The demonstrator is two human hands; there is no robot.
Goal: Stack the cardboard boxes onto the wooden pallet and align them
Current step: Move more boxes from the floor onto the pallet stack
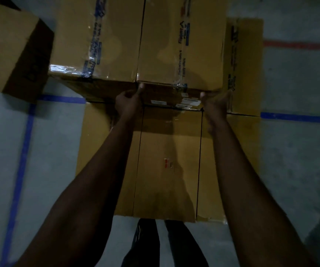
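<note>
In the head view, at the middle of the frame, cardboard boxes lie in two layers on a grey floor (299,83).

1. Upper layer: the upper left box (97,39) and the upper right box (180,51) sit side by side, touching along one dark seam. Both carry clear tape with blue print. White labels (191,102) are fixed to the near face of the upper right box.
2. Lower layer: the lower centre box (167,170) lies nearest the person, flanked by the lower left box (99,143) and the lower right box (245,132). A further box (243,60) shows beyond the right edge of the upper layer.
3. Left hand (128,103): placed at the near left corner of the upper right box. The fingers (123,95) are curled against the near face and the thumb touches the top edge at the seam. The hand grips the box.
4. Right hand (216,105): placed at the near right corner of the same box. The thumb lies on the near face and the fingers reach round the side, clasping the corner. The dim light hides finer detail.
5. Surroundings: a loose box (7,45) stands apart at the upper left, turned at an angle to the stack. Blue tape lines (23,151) and a red line (299,44) mark the floor. The person's legs (147,243) stand just beside the near edge of the lower centre box.
</note>
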